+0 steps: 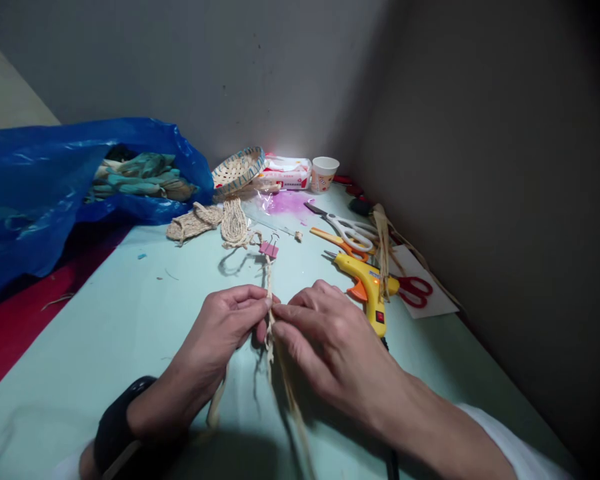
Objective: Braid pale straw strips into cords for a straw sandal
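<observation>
A pale braid of natural fibre (269, 272) runs from a pink binder clip (269, 249) toward me down the middle of the table. My left hand (230, 317) pinches the braid between thumb and fingers. Close against it on the right, my right hand (325, 327) has its fingers closed on the same braid at its working end. Loose fibre strands (293, 400) trail below both hands toward the near edge. One more strand (215, 403) hangs under my left hand. Where exactly the right fingertips grip is partly hidden.
On the right lie a yellow glue gun (363, 270), white-handled scissors (350, 227), orange scissors (340, 241) and red-handled scissors (415, 291). Coiled braids (234, 223), a woven basket (240, 170), a tissue pack (287, 175) and a paper cup (325, 173) stand behind. A blue plastic bag (35, 193) fills the left.
</observation>
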`<state>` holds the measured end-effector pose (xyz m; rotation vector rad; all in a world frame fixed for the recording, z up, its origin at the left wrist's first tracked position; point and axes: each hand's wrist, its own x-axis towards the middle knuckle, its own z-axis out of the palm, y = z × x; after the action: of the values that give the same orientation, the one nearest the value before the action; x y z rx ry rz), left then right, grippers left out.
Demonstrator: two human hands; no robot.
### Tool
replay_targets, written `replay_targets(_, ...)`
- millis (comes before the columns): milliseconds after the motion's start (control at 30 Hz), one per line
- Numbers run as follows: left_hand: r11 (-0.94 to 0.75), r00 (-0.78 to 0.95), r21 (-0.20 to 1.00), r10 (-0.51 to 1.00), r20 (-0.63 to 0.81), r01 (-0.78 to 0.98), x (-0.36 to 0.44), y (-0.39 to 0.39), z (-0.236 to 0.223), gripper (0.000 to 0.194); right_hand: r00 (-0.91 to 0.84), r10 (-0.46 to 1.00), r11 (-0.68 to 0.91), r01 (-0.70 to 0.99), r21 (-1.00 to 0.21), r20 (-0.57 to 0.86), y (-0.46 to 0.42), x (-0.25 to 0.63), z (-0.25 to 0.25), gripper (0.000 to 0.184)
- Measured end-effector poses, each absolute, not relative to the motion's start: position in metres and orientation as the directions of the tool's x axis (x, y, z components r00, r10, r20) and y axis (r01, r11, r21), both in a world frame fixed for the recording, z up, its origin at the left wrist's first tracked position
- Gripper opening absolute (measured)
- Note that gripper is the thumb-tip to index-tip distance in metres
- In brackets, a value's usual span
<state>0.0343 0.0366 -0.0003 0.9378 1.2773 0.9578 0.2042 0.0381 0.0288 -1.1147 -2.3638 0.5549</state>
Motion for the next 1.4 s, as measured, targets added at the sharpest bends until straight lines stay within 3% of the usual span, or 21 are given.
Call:
replay_targets(133,0.342,0.081,0.938,0.938,-0.337,-0.051,0.033,0.038,0.001,0.017,-0.419,0.894,0.381,0.522,-0.763,0.159,0.056,0.207,0.023,0.022)
replay_targets(267,0.359,0.11,0.926,0.931,-0.347,-0.116,0.033,0.039,0.0,0.012,-0.614,0.787,0.195,0.353,-0.915,-0.069,0.069,0.2,0.01,0.029)
replay_targets(400,0.369,0.095,0.924,0.928,-0.36,-0.104,0.033,0.038,0.002,0.01,-0.639,0.763,0.205,0.376,-0.904,-0.093,0.073,0.194,0.006,0.031)
replay_targets(633,0.325,0.059,0.94,0.945,-0.321,-0.1,0.039,0.033,0.01,0.006,-0.594,0.805,0.264,0.361,-0.894,-0.002,0.072,0.194,0.004,0.033)
replay_targets(733,0.305,0.014,0.95,0.952,-0.305,-0.062,0.041,0.032,0.011,0.02,-0.588,0.809,0.218,0.322,-0.921,-0.014,0.07,0.193,0.002,0.032)
replay_targets(800,0.283,-0.002,0.959,0.959,-0.283,0.016,0.041,0.032,0.01,0.025,-0.564,0.826,0.189,0.31,-0.932,-0.02,0.068,0.19,0.001,0.032)
replay_targets(900,0.157,-0.004,0.951,0.987,-0.162,0.268,0.04,0.03,0.008,0.018,-0.499,0.867,0.187,0.309,-0.932,0.009,0.065,0.187,-0.003,0.033)
replay_targets(1000,0.002,0.028,0.83,0.999,-0.021,0.558,0.041,0.027,0.011,0.012,-0.439,0.897,0.21,0.33,-0.92,0.048,0.061,0.184,-0.005,0.033)
replay_targets(1100,-0.023,0.047,0.672,0.999,-0.017,0.74,0.042,0.023,0.017,0.01,-0.409,0.91,0.225,0.357,-0.907,0.065,0.057,0.184,-0.004,0.032)
replay_targets(1267,-0.063,0.067,0.461,0.998,0.007,0.885,0.041,0.018,0.025,0.024,-0.4,0.914,0.206,0.322,-0.924,0.064,0.056,0.186,-0.001,0.03)
replay_targets(1400,-0.047,0.027,0.533,0.999,0.044,0.845,0.044,0.011,0.028,0.024,-0.416,0.909,0.119,0.227,-0.966,0.015,0.058,0.186,-0.002,0.029)
